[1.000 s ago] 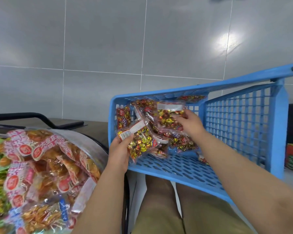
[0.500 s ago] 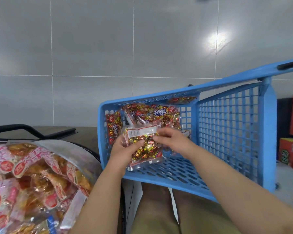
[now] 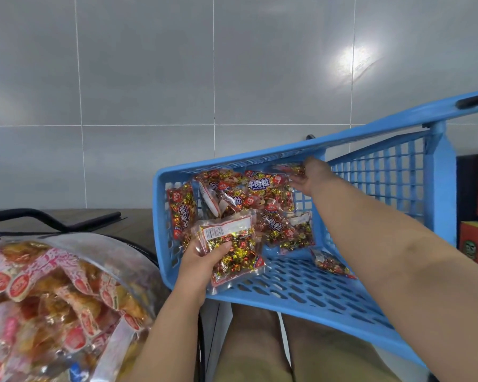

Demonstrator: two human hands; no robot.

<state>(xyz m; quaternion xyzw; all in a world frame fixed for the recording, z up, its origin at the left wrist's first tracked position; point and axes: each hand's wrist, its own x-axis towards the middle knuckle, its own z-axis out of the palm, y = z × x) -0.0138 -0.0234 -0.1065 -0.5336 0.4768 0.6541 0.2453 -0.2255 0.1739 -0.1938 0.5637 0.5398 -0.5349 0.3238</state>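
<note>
Left hand (image 3: 202, 267) grips one packet (image 3: 232, 249) at its lower edge, thumb on top. Right hand (image 3: 311, 176) is on a far packet (image 3: 290, 169) beyond the pile (image 3: 260, 199); can't tell its grip. Packets look light, floppy and slick, so pinch the seal edge. Count: roughly eight packets, one basket (image 3: 315, 293).

The left hand (image 3: 198, 267) grips a packet of sweets (image 3: 229, 249), barcode label up, over the near left corner of the tilted blue basket (image 3: 301, 288). The right hand (image 3: 311, 176) rests on a second packet (image 3: 291, 170) at the far wall, perhaps pinching it. A pile of packets (image 3: 260, 199) lies between them.
</note>
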